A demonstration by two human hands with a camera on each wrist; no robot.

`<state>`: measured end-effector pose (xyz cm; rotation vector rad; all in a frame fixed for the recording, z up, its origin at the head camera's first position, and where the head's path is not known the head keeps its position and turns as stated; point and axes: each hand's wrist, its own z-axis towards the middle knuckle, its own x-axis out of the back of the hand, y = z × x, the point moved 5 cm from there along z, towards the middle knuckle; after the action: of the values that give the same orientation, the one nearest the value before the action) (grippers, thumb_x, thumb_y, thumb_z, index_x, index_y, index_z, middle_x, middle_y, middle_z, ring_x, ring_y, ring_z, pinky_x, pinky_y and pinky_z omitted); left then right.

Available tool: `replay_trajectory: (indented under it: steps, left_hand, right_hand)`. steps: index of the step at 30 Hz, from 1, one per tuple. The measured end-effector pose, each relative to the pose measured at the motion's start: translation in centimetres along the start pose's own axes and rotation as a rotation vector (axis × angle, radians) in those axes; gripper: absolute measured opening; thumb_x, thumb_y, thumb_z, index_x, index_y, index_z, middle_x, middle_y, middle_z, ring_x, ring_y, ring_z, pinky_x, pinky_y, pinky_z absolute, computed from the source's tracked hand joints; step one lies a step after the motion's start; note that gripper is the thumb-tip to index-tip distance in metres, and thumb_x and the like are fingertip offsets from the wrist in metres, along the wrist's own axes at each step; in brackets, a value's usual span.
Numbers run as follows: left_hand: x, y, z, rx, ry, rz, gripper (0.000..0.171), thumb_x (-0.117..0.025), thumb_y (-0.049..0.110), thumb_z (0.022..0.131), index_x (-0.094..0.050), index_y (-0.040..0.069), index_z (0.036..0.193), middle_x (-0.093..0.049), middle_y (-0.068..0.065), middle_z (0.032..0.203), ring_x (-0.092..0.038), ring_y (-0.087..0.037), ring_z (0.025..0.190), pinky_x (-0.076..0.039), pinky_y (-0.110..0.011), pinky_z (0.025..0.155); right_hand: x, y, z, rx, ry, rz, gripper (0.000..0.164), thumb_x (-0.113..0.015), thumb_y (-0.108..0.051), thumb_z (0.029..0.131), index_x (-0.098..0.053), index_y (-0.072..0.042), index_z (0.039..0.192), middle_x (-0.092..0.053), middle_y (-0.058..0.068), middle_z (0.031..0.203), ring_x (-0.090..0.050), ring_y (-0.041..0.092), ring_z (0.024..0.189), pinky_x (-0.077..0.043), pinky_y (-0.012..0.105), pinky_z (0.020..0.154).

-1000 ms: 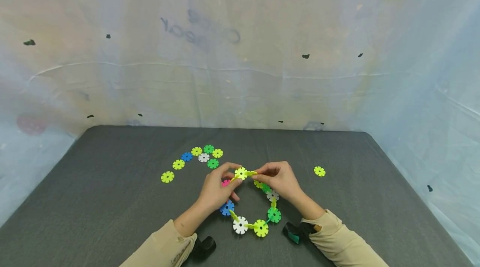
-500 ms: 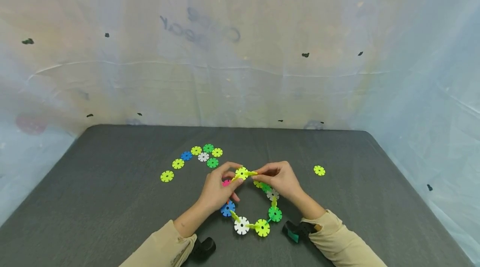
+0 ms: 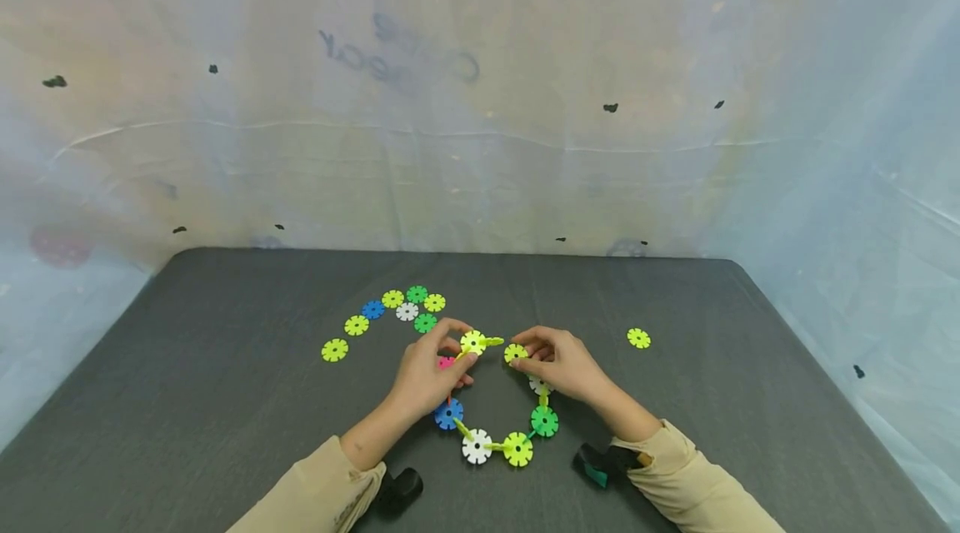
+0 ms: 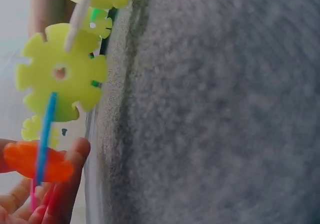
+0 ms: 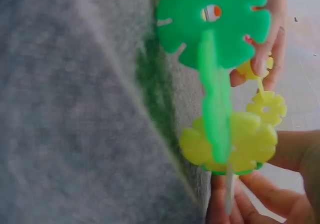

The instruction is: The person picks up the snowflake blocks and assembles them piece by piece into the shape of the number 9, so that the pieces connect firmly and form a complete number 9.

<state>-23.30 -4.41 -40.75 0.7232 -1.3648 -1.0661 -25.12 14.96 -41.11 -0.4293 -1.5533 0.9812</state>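
A chain of slotted plastic snowflake discs bends round in a nearly closed loop above the dark table. My left hand (image 3: 422, 373) pinches a yellow snowflake disc (image 3: 472, 343) at one end, from which an edge-on yellow disc (image 3: 493, 341) points right. At the other end, my right hand (image 3: 564, 365) pinches a yellow disc (image 3: 516, 354); a short gap parts the two ends. Between them run a pink disc (image 3: 446, 362), a blue disc (image 3: 448, 414), white (image 3: 477, 446) and green discs (image 3: 544, 421). The left wrist view shows an orange disc (image 4: 37, 163) by the fingers.
Several loose snowflake discs, yellow, green, blue and a white one (image 3: 407, 311), lie flat on the table (image 3: 225, 400) at the back left. A single yellow disc (image 3: 639, 338) lies far right. Translucent sheeting (image 3: 480, 183) hangs behind the table and along its sides.
My right hand has let go of the edge-on yellow disc and now pinches the yellow disc at the chain's other end. The left hand has shifted slightly left with its end.
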Motion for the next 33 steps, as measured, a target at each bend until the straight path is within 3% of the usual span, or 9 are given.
replay_trajectory:
  steps: [8,21,33]
  left_hand:
    - [-0.14,-0.36,0.22,0.023,-0.029,-0.015,0.031,-0.066,0.006,0.089,-0.059,0.009,0.12,-0.068,-0.015,0.1,-0.068,-0.016,0.058,-0.053,-0.025,0.049]
    - [-0.2,-0.41,0.44,0.054,-0.025,-0.019,0.032,-0.067,0.005,0.088,-0.06,0.008,0.12,-0.068,-0.015,0.101,-0.069,-0.017,0.059,-0.054,-0.025,0.05]
    - [-0.41,-0.24,0.45,0.028,-0.022,-0.042,0.032,-0.068,0.002,0.087,-0.062,0.005,0.118,-0.07,-0.02,0.104,-0.069,-0.019,0.058,-0.055,-0.026,0.051]
  right_hand:
    - [0.47,0.08,0.01,0.051,0.066,0.064,0.029,-0.071,-0.015,0.087,-0.068,-0.003,0.113,-0.067,0.01,0.091,-0.063,0.017,0.077,-0.051,0.023,0.064]
    - [0.33,-0.47,-0.02,0.045,0.112,0.112,0.031,-0.072,-0.014,0.086,-0.068,0.0,0.113,-0.067,0.009,0.088,-0.06,0.013,0.071,-0.048,0.022,0.058]
    - [0.17,-0.86,-0.26,0.066,0.148,0.091,0.029,-0.074,-0.012,0.084,-0.071,-0.001,0.11,-0.068,0.01,0.088,-0.064,0.015,0.071,-0.051,0.021,0.059]
